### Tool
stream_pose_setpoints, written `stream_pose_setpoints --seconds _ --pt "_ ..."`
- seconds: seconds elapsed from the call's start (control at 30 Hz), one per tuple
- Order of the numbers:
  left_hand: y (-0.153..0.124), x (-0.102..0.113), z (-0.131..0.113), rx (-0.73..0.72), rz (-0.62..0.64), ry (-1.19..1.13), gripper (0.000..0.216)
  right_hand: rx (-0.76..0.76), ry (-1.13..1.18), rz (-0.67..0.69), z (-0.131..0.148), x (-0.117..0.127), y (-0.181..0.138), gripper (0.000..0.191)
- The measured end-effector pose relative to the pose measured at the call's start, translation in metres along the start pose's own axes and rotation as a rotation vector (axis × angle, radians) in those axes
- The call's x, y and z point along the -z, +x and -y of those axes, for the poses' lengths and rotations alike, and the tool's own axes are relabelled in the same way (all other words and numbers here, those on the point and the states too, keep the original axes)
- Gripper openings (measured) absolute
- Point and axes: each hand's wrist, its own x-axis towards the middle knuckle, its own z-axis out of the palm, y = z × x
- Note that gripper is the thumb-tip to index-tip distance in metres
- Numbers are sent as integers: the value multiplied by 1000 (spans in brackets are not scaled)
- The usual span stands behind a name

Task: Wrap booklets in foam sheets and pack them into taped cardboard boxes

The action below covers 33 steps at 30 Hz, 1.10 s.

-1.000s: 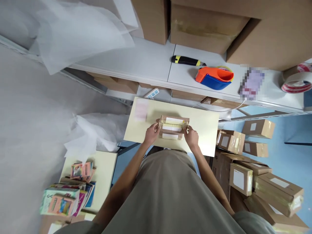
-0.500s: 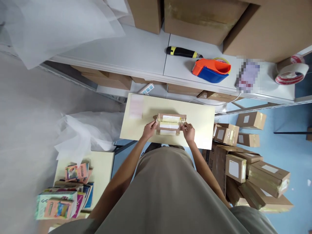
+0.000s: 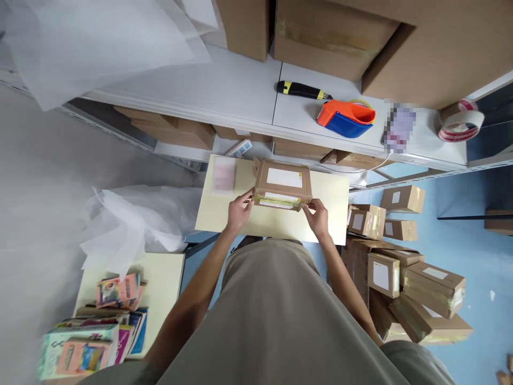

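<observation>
A small cardboard box (image 3: 282, 187) with white labels on its top and front side is tilted on the cream tabletop (image 3: 224, 219), its labelled faces toward me. Shiny clear tape runs along its near side. My left hand (image 3: 239, 213) pinches the near left corner between thumb and fingers. At the near right corner, my right hand (image 3: 317, 218) grips the box the same way. A pale pink sheet (image 3: 223, 175) lies on the tabletop, left of the box. Whether the box's underside rests fully on the table is hidden.
On the shelf ahead lie a black-yellow cutter (image 3: 302, 90), an orange-blue tape dispenser (image 3: 345, 117), a phone with a cable (image 3: 399, 128) and tape rolls (image 3: 460, 126). Packed boxes (image 3: 417, 289) pile up at right. Books (image 3: 92, 342) and white foam wrap (image 3: 132, 219) are at left.
The box has turned in my hands: its broad labelled face now shows where several narrow strips showed before. Both hands have moved slightly apart and stay at its corners.
</observation>
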Motion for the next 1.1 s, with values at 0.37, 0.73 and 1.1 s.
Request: stream_pose_setpoints --seconds 0.37,0.73,1.1 --pt "-32 -21 57 193 118 205 46 -133 -210 321 -43 -55 -22 16" --pt "32 -5 43 151 139 31 70 -200 100 164 -57 -46 34 30" --pt "20 -18 12 187 54 -146 66 -36 470 -26 -34 -29 14 54"
